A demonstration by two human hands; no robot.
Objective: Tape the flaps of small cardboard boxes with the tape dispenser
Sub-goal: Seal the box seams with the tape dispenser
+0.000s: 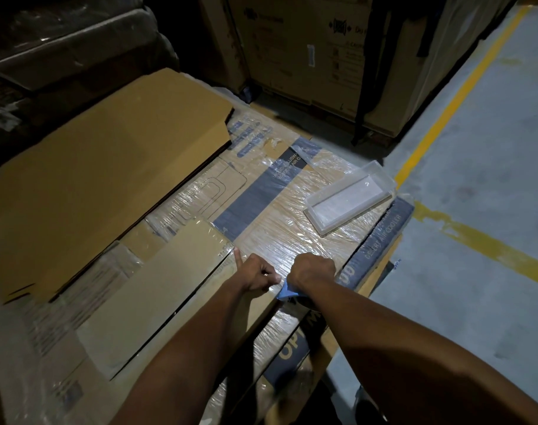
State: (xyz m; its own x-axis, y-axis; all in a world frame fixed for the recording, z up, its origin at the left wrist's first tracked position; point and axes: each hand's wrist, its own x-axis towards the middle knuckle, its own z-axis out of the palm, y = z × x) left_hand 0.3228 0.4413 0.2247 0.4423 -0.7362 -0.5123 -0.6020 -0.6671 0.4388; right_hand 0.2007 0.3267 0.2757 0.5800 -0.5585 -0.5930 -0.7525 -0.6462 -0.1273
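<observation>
Pulling tape taut: right hand fisted round blue tape dispenser; left hand pinches tape, forefinger steadying small cardboard box; we keep strip centred.

Warehouse or storage bay. Bare grey concrete floor with painted yellow lane lines. Tall printed shipping cartons stacked at back, one bound with black strap. Large appliance carton in foreground, wrapped in stretch film, side print reading "DESERT AIR COOLER". Flattened plain cardboard sheets piled on it at left. Dark film-wrapped goods stacked at far left. Dim lighting, no furniture or shelving in view.
</observation>
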